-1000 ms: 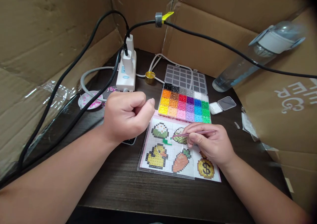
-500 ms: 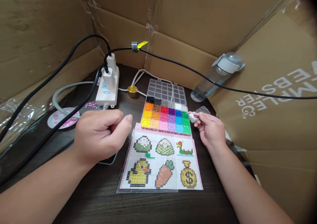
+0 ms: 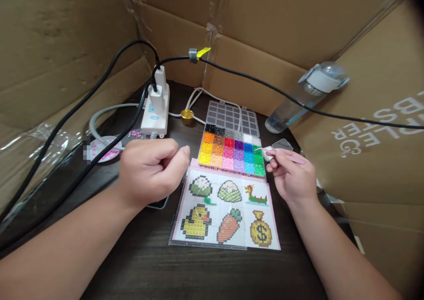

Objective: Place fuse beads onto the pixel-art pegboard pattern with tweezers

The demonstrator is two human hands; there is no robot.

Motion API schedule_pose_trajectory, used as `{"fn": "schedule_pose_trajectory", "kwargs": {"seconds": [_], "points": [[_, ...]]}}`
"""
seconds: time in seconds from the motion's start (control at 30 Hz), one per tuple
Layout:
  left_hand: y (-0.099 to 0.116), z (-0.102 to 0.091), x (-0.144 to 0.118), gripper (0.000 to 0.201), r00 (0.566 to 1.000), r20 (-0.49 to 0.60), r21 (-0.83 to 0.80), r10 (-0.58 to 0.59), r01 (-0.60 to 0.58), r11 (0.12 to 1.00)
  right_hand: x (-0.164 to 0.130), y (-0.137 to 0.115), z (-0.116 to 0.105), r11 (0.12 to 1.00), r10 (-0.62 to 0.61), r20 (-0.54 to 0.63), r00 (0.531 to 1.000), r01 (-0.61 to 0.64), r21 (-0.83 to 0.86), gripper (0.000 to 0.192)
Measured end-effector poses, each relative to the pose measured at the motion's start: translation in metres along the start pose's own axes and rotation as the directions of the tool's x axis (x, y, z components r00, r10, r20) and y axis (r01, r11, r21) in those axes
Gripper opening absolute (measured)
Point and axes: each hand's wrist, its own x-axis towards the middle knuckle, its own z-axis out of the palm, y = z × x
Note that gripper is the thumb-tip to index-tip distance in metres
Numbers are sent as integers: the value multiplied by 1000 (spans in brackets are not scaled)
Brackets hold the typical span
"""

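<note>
Pink tweezers (image 3: 293, 157) are pinched in my right hand (image 3: 294, 178), their tips at the green beads (image 3: 257, 152) on the right side of the bead box. That clear box (image 3: 232, 171) is divided into compartments sorted by colour. In front of it lies a printed pattern sheet (image 3: 243, 236) with pixel pictures, including a duck, a carrot and a money bag. A clear pegboard (image 3: 175, 242) covers its left part, bearing a small patch of green beads (image 3: 209, 201). Curled in a fist, my left hand (image 3: 150, 172) is left of the sheet; no object shows in it.
Behind my left hand are a white power strip (image 3: 155, 122) and a dish of pink beads (image 3: 104, 152). A black cable (image 3: 245, 75) crosses above the table. A water bottle (image 3: 291, 105) stands at the back right, near cardboard walls (image 3: 251, 57). A small gold cup (image 3: 187, 117) sits behind the box.
The whole view has shifted, so things appear farther right and slightly higher. The tweezers stay by the green compartments, and my left fist keeps its shape.
</note>
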Motion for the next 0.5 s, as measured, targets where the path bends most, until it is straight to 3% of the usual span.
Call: {"fn": "schedule_pose_trajectory", "kwargs": {"seconds": [0.07, 0.13, 0.2, 0.27, 0.5], "points": [[0, 1, 0, 44, 1000, -8, -20, 31, -31, 999, -22, -5, 11, 986, -14, 213, 977, 49, -161, 11], [0, 1, 0, 44, 1000, -5, -36, 23, -24, 999, -42, -9, 23, 953, 38, 484, 874, 115, -282, 9], [-1, 1, -1, 45, 1000, -4, -42, -2, 2, 999, -54, -11, 31, 949, 58, 613, 788, 148, -280, 8], [-1, 2, -1, 45, 1000, -5, -43, -20, 20, 999, -58, -9, 36, 952, 84, 639, 765, 128, -278, 7], [1, 3, -2, 45, 998, 20, -72, -61, 62, 995, -56, -1, 33, 942, 132, 602, 787, 89, -323, 7]]}}
